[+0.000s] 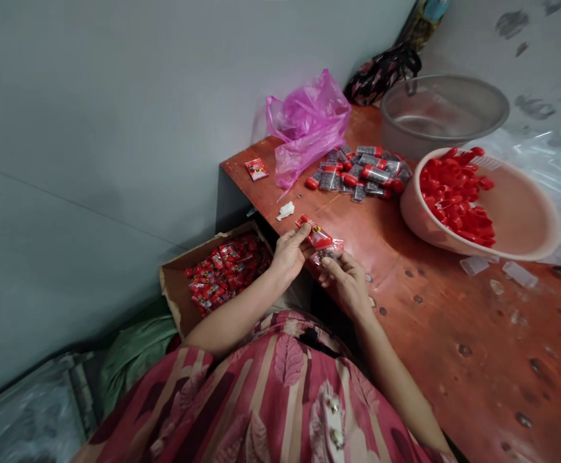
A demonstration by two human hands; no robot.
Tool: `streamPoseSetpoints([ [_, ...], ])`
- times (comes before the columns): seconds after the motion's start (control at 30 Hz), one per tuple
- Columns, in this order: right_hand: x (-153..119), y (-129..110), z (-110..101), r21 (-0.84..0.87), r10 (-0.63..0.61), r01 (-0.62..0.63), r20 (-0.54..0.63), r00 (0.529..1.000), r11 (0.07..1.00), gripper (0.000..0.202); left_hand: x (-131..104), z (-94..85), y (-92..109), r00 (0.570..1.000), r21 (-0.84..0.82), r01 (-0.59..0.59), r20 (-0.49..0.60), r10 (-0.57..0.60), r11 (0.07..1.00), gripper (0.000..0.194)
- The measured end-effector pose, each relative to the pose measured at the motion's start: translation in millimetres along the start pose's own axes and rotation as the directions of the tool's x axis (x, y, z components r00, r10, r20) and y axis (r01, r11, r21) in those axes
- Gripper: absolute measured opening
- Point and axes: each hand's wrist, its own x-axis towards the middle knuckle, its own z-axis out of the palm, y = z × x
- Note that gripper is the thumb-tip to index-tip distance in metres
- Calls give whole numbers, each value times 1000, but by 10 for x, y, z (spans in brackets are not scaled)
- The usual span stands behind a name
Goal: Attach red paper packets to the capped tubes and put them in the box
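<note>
Both hands meet over the table's near edge on a small red packet (319,238). My left hand (292,252) pinches its upper left part with thumb and fingers. At its lower right, my right hand (345,276) is closed on the packet and a clear container with dark contents (326,255), partly hidden by the fingers. Beyond them on the red-brown table (454,308) lies a pile of clear containers with red caps (357,170). A flat red packet (256,169) rests near the table's left corner.
A pink basin (525,212) holds red caps (456,196); behind it is a grey basin (444,106). A pink plastic bag (309,122) and white scrap (286,210) lie on the table. Left and below, a cardboard box (177,289) holds red packets (227,267).
</note>
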Motion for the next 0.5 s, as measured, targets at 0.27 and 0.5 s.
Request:
streamPoseSetpoints([
  [0.27, -57, 47, -26, -112, -69, 51, -166, 984, 992, 25, -37, 115, -37, 992, 154, 13, 122, -32, 988, 33],
  [0.5, -35, 106, -81, 9, -58, 59, -40, 997, 998, 20, -49, 121, -6, 983, 335, 56, 144, -110, 941, 30],
])
